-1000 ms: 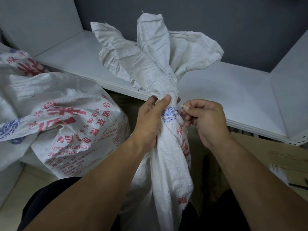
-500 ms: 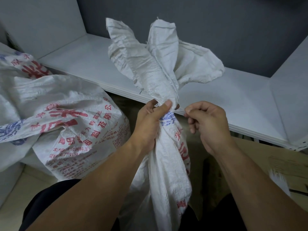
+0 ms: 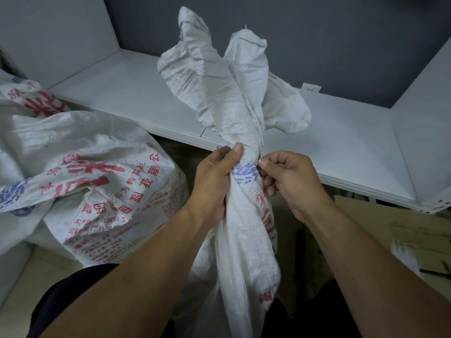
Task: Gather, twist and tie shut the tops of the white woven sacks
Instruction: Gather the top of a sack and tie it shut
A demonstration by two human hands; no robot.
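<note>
The left hand (image 3: 214, 184) wraps round the twisted neck of the white woven sack (image 3: 244, 240) and the right hand (image 3: 290, 181) pinches its side, before a white shelf (image 3: 346, 147) under a grey wall (image 3: 329, 45), a second printed sack (image 3: 102, 181) slumped at left.

storeroom we worked in, white shelf (image 3: 341, 142), grey wall (image 3: 329, 45) behind it, printed sacks (image 3: 97, 181) heaped below its left end

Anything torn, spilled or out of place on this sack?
Nothing stands out. The left hand grips the sack at its gathered neck, the right hand pinches there; no spill or tear shows. A loose thread sticks up from its rim.
</note>
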